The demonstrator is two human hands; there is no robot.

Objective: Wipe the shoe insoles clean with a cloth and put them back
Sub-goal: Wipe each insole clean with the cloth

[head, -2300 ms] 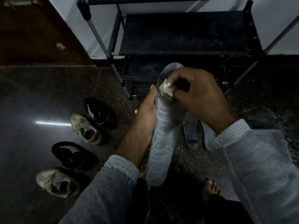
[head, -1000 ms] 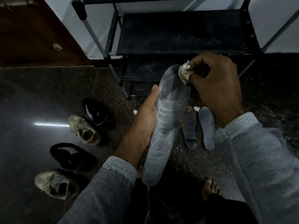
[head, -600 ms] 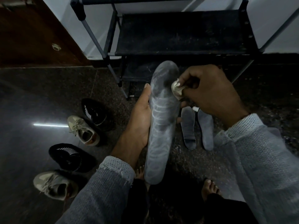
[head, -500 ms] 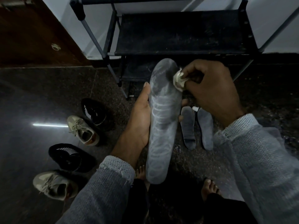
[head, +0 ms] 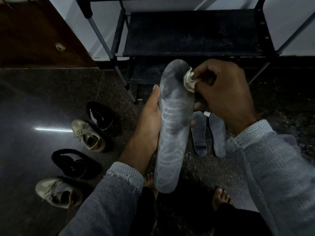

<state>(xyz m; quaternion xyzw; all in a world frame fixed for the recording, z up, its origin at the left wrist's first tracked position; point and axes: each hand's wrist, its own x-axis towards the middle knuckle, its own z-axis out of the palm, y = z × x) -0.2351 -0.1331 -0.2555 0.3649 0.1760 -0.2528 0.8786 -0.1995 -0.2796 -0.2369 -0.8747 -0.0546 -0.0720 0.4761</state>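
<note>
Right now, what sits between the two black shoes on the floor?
In the head view, a beige sneaker lies between the far black shoe and the near black shoe.

Shoes (head: 88,135) crowd the left floor — rack (head: 192,33) blocks ahead.

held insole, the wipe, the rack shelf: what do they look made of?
Held insole: looks like matte grey foam, possibly fabric-topped; pale ring marks and dusty smears show.
Cloth: crumpled, off-white, soft; fabric or tissue, can't tell.
Rack shelf: seems dark stretched fabric, dusty, on a grey tube frame, probably metal.
</note>
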